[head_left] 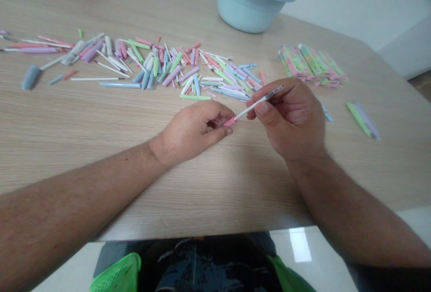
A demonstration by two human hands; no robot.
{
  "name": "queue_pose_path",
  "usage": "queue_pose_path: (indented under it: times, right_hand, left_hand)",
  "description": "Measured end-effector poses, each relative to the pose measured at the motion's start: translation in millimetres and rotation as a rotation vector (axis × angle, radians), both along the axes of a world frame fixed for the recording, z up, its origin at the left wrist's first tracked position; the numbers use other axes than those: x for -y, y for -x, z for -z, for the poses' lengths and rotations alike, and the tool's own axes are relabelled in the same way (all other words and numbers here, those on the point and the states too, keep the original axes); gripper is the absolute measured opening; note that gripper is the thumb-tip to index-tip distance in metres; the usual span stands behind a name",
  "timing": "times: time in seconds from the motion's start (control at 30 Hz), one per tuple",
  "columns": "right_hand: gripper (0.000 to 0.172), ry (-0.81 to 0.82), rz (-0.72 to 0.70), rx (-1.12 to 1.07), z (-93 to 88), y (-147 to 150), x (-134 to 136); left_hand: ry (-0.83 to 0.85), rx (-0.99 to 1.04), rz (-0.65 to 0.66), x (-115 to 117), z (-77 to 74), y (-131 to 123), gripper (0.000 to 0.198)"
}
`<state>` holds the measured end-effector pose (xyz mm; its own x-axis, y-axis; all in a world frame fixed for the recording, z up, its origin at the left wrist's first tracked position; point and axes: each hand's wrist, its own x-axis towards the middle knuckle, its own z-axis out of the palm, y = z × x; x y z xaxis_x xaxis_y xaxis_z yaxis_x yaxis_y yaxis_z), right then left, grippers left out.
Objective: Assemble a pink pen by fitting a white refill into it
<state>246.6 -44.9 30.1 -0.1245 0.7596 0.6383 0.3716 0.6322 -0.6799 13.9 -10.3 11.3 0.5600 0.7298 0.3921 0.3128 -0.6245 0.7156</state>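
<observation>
Hands: your left hand [195, 128] and right hand [289, 114] met over the near middle of the table [101, 117], close together, both above the bare wood.
Left grip: fingers were curled and pressed together on a small pink pen piece [230, 121] — only its end showed past your fingertips.
Right grip: thumb and forefinger pinched the white refill [257, 102] around its middle, the other fingers folded under.
Axis: the refill ran from lower left to upper right — its low end touched the pink piece, its dark-marked end stuck out past your right knuckles.
Nearer hand: your left held the joint itself; your right steered the rod from just beside it.
Look: the refill was thin, straight and white; the pink piece was short and matte, whether cap or barrel end you could not tell.
Further off: a loose scatter of pastel pen parts [175, 69] lay beyond your hands, a stack of packets [311, 65] to the right, two finished pens [362, 120] right of that.
Far edge: a pale blue basin [251, 0] stood at the back.
</observation>
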Motion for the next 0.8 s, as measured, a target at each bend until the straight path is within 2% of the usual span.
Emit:
queue_pose_path:
  times: [0.4, 0.8]
  right_hand:
    - [0.031, 0.033, -0.034, -0.045, -3.5, 2.9, 1.1]
    - [0.03, 0.015, 0.006, -0.017, -3.7, 2.5, 0.5]
  left_hand:
    - [0.006, -0.009, -0.001, 0.0, -0.6, 0.8, 0.015]
    - [-0.001, -0.008, -0.007, -0.1, -0.7, 0.7, 0.015]
